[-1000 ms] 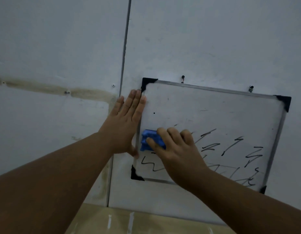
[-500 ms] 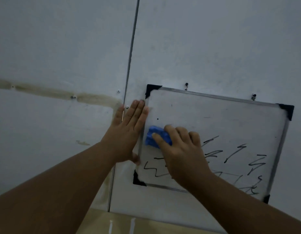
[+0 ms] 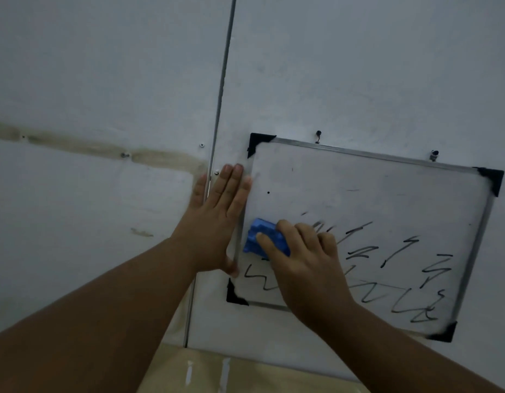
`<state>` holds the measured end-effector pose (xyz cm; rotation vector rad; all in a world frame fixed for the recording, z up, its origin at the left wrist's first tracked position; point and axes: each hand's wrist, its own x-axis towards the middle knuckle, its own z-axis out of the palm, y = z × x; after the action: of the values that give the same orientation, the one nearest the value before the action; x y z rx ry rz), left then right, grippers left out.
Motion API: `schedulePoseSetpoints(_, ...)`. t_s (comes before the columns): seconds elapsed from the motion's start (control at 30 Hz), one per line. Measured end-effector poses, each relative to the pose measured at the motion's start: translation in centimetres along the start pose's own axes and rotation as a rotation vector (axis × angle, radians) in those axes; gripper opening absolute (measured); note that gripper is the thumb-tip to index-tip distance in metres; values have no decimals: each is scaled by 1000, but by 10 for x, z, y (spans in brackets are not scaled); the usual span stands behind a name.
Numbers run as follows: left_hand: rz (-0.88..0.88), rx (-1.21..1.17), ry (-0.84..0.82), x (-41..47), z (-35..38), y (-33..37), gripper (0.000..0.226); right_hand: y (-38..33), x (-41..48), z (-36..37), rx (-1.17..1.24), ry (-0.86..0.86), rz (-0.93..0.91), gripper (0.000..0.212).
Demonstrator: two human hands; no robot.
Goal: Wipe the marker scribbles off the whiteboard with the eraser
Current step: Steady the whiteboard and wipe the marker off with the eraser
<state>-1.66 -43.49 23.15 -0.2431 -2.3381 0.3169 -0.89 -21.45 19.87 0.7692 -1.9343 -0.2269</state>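
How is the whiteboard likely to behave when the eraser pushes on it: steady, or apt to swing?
Probably apt to swing: the whiteboard hangs tilted from two small hooks, and the left hand lies flat against its left edge, seemingly steadying it. Its thin frame suggests it is light.

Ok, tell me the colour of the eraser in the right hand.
Blue: the eraser, gripped by the right hand, shows best in the head view.

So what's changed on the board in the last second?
The right hand slid the eraser slightly up, then back down, by the left edge of the whiteboard. The left hand stayed flat on that edge; the grip and the scribbles look unchanged.
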Motion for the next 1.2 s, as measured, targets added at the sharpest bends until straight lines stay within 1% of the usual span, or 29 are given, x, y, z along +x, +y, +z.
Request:
schedulePoseSetpoints(0.07,-9,-4,3,-1,2,2,173,0,-7,3,-7,-42,-78,70)
schedulePoseSetpoints(0.13,-5,-2,-2,-4,4,3,173,6,-5,2,-16,-46,-108,68)
schedulePoseSetpoints(0.27,4,3,2,-7,5,3,174,1,2,0,18,-4,12,65)
schedulePoseSetpoints(0.3,3,1,4,-7,6,4,174,-3,-2,2,28,-4,16,66)
schedulePoseSetpoints(0.43,9,-20,2,-10,6,5,172,-14,-36,10,16,-107,-134,64)
schedulePoseSetpoints(0.5,13,-22,5,-11,7,5,171,-10,-38,9,-8,-111,-163,63)
schedulePoseSetpoints(0.67,8,-19,13,-11,8,5,171,-12,-19,6,-14,-16,-21,65)
schedulePoseSetpoints(0.7,7,-20,14,-11,9,5,172,-13,-22,7,-11,-17,-32,64)
schedulePoseSetpoints(0.8,9,-16,8,-10,8,6,172,-14,-37,11,-11,-70,-144,60)
schedulePoseSetpoints(0.87,9,-7,1,-10,7,6,173,-9,-37,11,-20,-90,-191,62)
schedulePoseSetpoints(0.9,9,-5,-1,-10,7,6,173,-7,-33,11,-22,-85,-183,63)
schedulePoseSetpoints(1.0,5,-7,-2,-9,7,6,175,-10,-26,10,-1,-39,-68,64)
schedulePoseSetpoints(1.07,6,-2,2,-10,7,5,176,-17,-31,13,17,-39,-48,63)
schedulePoseSetpoints(1.2,5,5,-6,-12,7,5,175,-14,-39,13,18,-112,-163,65)
